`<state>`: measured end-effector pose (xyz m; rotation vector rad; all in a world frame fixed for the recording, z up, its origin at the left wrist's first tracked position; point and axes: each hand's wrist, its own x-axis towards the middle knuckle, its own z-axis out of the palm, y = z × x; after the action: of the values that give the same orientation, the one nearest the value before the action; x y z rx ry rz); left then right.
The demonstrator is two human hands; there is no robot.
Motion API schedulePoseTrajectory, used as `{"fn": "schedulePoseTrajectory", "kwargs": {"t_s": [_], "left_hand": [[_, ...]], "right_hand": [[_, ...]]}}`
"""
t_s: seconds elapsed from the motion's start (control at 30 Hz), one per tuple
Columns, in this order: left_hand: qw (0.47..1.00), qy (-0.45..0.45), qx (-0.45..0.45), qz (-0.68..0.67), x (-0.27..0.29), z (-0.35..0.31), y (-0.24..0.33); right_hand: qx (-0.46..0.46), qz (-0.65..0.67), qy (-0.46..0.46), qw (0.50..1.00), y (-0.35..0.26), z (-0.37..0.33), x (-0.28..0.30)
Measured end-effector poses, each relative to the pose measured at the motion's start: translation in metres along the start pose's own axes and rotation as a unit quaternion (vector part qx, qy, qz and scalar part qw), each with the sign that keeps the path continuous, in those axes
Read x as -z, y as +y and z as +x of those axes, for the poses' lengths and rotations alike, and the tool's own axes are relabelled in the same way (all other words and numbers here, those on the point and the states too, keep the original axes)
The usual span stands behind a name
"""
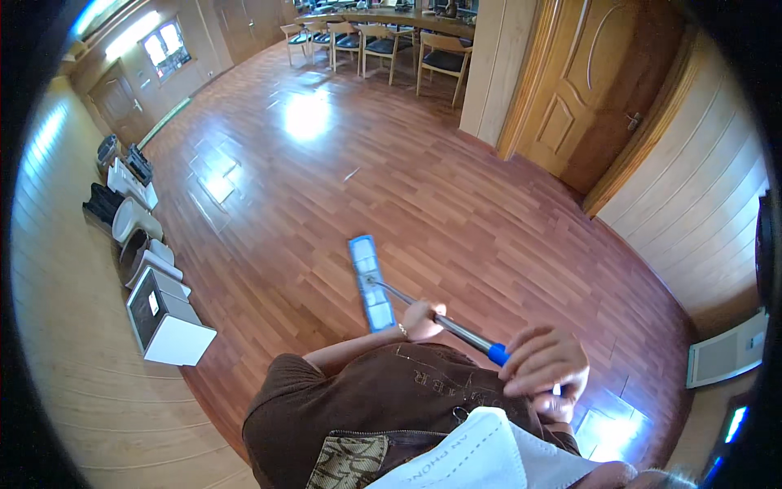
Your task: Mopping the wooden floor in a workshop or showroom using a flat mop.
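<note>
A flat mop with a long metal pole (464,332) is held slantwise in front of my body. Its rectangular head (366,254), blue-edged with pale panels, lies flat on the wood-look floor. My left hand (421,320), with a bracelet at the wrist, is closed round the lower part of the pole. Higher up, by the blue collar (498,354), my right hand (550,367) is wrapped round the handle's upper end. Those fingers hide most of that end.
Along the left wall stand a white cabinet (181,338), bins and other appliances. Wooden chairs (444,59) line a long counter (383,15) at the far side. A wooden door (595,90) is at right, and a white panel-like unit (727,352) stands by the right wall.
</note>
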<state>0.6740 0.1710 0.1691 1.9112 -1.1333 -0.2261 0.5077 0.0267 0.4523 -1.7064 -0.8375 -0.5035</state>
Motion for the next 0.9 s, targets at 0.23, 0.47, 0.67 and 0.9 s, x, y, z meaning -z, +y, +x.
{"fn": "schedulePoseTrajectory", "kwargs": {"t_s": [0.23,0.47,0.67,0.9], "left_hand": [[0.984,-0.085,-0.095,-0.121,-0.051,0.015,0.040],[0.903,-0.140,-0.134,-0.384,-0.079,0.021,0.043],[0.920,-0.159,-0.058,-0.353,0.050,0.004,0.081],[0.892,0.010,-0.289,-0.349,0.191,-0.036,0.158]], "right_hand": [[0.176,0.038,-0.160,0.971,-0.026,0.015,-0.006],[0.187,0.041,-0.181,0.965,0.003,0.016,-0.028],[-0.018,-0.039,-0.096,0.994,0.061,-0.016,-0.020],[-0.120,-0.125,-0.103,0.980,0.154,-0.066,-0.051]]}}
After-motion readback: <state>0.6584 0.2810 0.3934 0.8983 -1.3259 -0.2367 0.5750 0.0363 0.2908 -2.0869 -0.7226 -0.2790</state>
